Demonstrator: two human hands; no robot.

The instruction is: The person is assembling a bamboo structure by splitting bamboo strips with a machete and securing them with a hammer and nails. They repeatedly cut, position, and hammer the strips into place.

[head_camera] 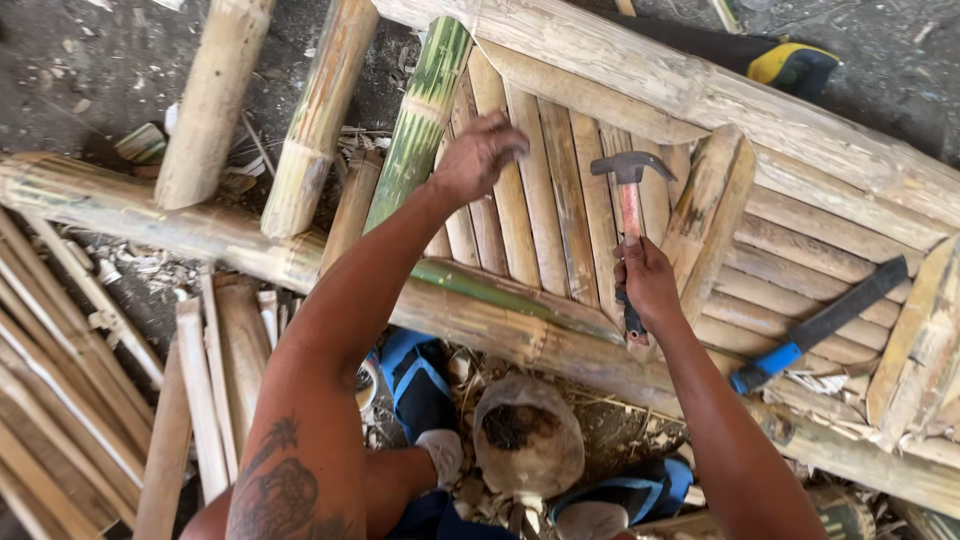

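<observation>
My right hand [647,280] grips the red handle of a claw hammer [629,190], its dark steel head raised over the bamboo slats [540,200]. My left hand [478,155] is closed with fingers pinched together, resting on a slat near the green-striped bamboo pole [420,120]; whether it pinches a nail I cannot tell. The slats lie side by side on a bamboo frame whose thick front pole [480,315] runs across below both hands.
A long dark blade with a blue handle [820,325] lies on the slats at right. Loose bamboo poles [210,100] lean at upper left, split strips [60,400] pile at left. A black and yellow tool [790,62] lies at top right. A coconut shell [527,435] sits between my feet.
</observation>
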